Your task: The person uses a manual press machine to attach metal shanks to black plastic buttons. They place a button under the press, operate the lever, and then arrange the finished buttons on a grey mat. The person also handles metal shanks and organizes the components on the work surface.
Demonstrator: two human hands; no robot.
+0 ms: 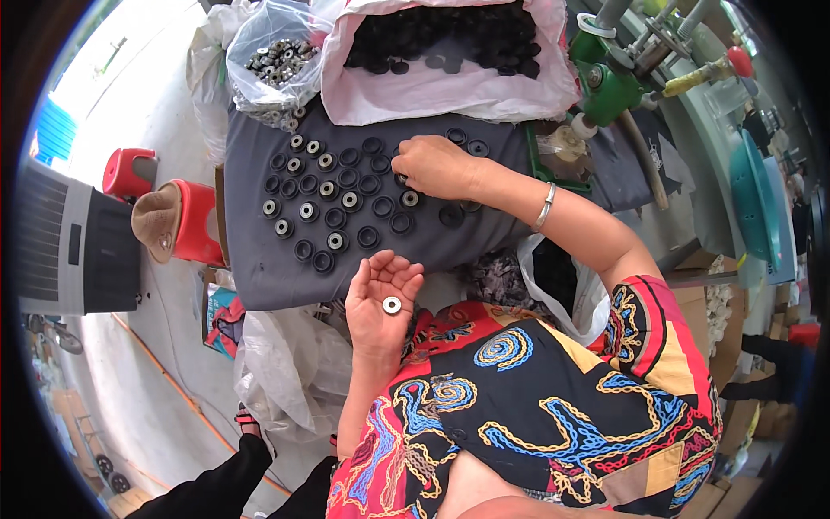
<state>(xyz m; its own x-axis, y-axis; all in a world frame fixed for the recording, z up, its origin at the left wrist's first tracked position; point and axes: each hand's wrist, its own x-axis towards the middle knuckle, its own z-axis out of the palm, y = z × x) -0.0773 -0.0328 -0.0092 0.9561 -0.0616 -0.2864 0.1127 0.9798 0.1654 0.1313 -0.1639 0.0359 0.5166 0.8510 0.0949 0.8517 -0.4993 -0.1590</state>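
My left hand (pixel 381 298) is palm up near the front edge of the grey cloth-covered work surface (pixel 259 281), its fingers half curled. A small silvery metal washer (pixel 392 304) rests in that palm. Over the surface, my right hand (pixel 432 166) reaches down with its fingers drawn together among the black rubber rings (pixel 369 184). A dark ring shows partly at its fingertips; whether anything is pinched there is hidden. Several rings lie spread around, some with a metal washer (pixel 350 201) seated in the middle, others with bare centres.
A clear bag of metal washers (pixel 281 65) stands at the back left, beside a white sack of black rings (pixel 415 99). A green hand press (pixel 609 91) is at the back right. Red stools (pixel 201 225), one carrying a brown hat (pixel 157 221), stand to the left.
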